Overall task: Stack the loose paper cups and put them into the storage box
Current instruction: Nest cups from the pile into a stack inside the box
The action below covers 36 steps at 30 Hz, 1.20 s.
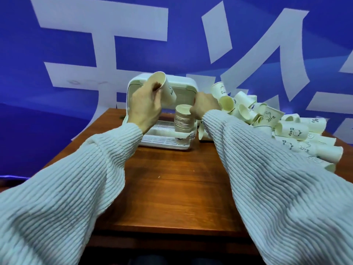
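Note:
A white storage box point(133, 87) stands open at the table's far middle, its lid raised. Inside it on the right stands a tall stack of nested paper cups point(183, 119). My left hand point(146, 106) grips a single paper cup point(166, 87), tilted with its mouth up and to the left, above the box's left side. My right hand point(205, 108) grips the stack near its top rim. A large heap of loose paper cups point(282, 127) lies on the table to the right of the box.
The brown wooden table point(172, 184) stretches from the box toward me. A blue banner with large white characters point(95, 35) hangs behind the table. The cup heap reaches the table's right edge.

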Each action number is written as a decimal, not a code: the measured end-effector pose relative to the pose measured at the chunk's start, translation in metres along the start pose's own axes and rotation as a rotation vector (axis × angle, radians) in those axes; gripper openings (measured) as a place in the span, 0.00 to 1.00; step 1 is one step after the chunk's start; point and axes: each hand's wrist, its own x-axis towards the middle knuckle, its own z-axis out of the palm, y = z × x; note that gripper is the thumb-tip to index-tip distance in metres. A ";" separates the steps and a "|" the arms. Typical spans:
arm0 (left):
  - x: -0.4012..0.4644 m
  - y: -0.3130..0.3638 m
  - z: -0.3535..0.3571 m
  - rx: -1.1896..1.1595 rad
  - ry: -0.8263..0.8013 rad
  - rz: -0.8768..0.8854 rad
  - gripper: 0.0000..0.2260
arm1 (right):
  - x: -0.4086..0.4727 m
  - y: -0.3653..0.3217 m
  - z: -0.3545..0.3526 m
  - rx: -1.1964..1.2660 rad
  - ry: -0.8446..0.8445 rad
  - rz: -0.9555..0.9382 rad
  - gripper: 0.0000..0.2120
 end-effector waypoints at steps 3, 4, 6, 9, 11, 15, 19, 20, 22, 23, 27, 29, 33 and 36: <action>0.001 -0.005 0.005 -0.027 -0.085 0.054 0.11 | 0.002 0.004 0.013 0.037 -0.062 -0.018 0.11; 0.001 -0.006 0.008 -0.023 -0.113 0.071 0.11 | 0.002 0.005 0.014 0.059 -0.070 -0.017 0.11; 0.003 -0.005 0.015 -0.003 -0.152 0.104 0.12 | 0.002 0.009 0.012 0.107 -0.100 -0.011 0.11; 0.007 0.002 0.031 0.028 -0.192 0.151 0.12 | 0.001 0.015 0.009 0.177 -0.148 -0.030 0.13; 0.010 0.007 0.041 0.097 -0.215 0.187 0.12 | -0.003 0.018 0.009 0.229 -0.172 -0.039 0.13; 0.010 0.010 0.057 0.280 -0.307 0.259 0.17 | -0.005 0.025 0.007 0.297 -0.203 -0.048 0.16; 0.001 0.001 0.068 0.402 -0.533 0.208 0.15 | -0.008 0.031 0.000 0.339 -0.190 -0.022 0.16; -0.003 -0.001 0.069 0.403 -0.574 0.192 0.16 | -0.008 0.034 0.000 0.347 -0.176 -0.007 0.17; -0.011 -0.001 0.070 0.400 -0.611 0.203 0.18 | -0.009 0.041 -0.003 0.331 -0.132 -0.002 0.19; -0.013 0.002 0.070 0.410 -0.628 0.209 0.20 | -0.009 0.044 -0.006 0.314 -0.114 -0.009 0.19; -0.012 0.014 0.070 0.393 -0.635 0.148 0.21 | -0.025 0.062 -0.022 0.284 -0.133 -0.011 0.17; -0.011 0.019 0.071 0.394 -0.534 0.192 0.23 | -0.035 0.073 -0.032 0.278 -0.135 -0.013 0.14; -0.025 0.058 0.087 0.277 -0.465 0.284 0.26 | -0.055 0.113 -0.058 0.210 -0.139 -0.007 0.10; -0.044 0.095 0.112 0.214 -0.583 0.354 0.25 | -0.078 0.153 -0.079 0.119 -0.223 0.012 0.08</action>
